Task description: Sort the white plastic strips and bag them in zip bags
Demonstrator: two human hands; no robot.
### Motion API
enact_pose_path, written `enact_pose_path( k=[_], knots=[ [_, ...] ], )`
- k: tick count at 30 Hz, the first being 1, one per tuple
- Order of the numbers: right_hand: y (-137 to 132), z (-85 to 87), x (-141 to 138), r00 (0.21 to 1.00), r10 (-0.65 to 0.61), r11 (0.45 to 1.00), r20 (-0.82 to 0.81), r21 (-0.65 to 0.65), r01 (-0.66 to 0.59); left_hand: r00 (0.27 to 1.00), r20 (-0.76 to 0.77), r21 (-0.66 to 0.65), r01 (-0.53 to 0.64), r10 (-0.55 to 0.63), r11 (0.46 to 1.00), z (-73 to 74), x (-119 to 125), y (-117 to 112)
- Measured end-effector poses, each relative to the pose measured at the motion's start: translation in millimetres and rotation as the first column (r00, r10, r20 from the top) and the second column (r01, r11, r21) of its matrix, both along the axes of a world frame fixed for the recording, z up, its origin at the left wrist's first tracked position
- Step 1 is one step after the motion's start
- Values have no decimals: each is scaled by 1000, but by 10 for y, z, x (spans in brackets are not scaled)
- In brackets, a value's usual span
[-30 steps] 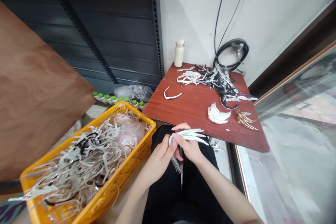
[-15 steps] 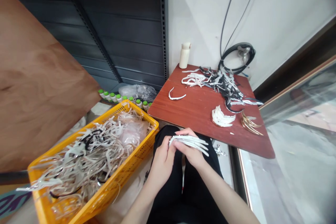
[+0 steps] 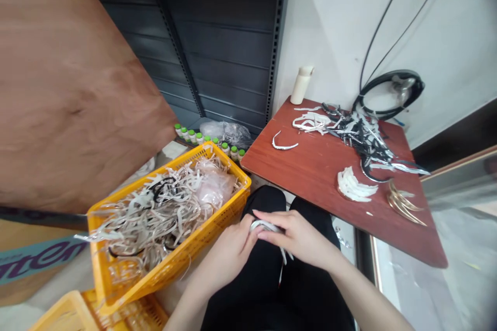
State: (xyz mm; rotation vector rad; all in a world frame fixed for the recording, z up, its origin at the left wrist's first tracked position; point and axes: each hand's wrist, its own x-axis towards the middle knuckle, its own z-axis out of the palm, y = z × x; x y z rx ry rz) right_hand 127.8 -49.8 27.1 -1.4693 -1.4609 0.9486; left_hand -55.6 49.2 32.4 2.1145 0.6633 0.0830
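Above my lap, a small bundle of curved white strips [image 3: 267, 225] is held between both hands. My left hand [image 3: 233, 244] is closed around its left end, thumb and fingers pressed together. My right hand [image 3: 305, 235] wraps over the bundle from the other side, hiding most of it; a few strip tips poke out below the palm. On the red-brown table [image 3: 310, 168] lie a fanned stack of white strips [image 3: 355, 186], some gold curved strips [image 3: 402, 204], one lone curved strip [image 3: 285, 146] and a tangled black, white and silver pile [image 3: 363, 137].
A yellow crate [image 3: 233, 213] full of tangled pale strips stands on my left, with another yellow crate [image 3: 64, 315] below it. A cream bottle [image 3: 302, 85] is at the table's back. Green-lidded jars [image 3: 199, 138] line the shelf base. A black cable coil [image 3: 359, 98] rests by the wall.
My right hand has turned and now covers the bundle, which was fanned out and largely visible before. The view has shifted, moving the table and crate rightward in the picture.
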Motion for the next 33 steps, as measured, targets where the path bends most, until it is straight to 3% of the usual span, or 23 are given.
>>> enact_pose_path(
  k=[10,15,21,25,29,31,33],
  knots=[
    [245,82,-255,913,165,977,374,-188,-99,1000,13,-121,13,-11,993,-139,-287,65],
    [356,36,-371,851,197,974,487,-200,-111,994,-105,-27,-30,27,999,-145,-363,21],
    [452,104,-441,754,324,946,571,-218,-242,973,-229,81,-3,22,997,-87,-436,-11],
    [475,129,-468,795,343,938,501,-222,-264,975,-217,79,-25,42,997,-46,-489,5],
    [462,36,-427,894,278,953,352,-222,-208,995,-102,-74,2,-10,997,-15,-571,147],
    [434,-20,-359,941,204,960,271,-242,-139,999,1,-211,52,-53,976,-92,-569,308],
    [379,-69,-264,977,110,960,181,-273,-57,992,116,-387,85,-43,918,-310,-487,532]
  ],
)
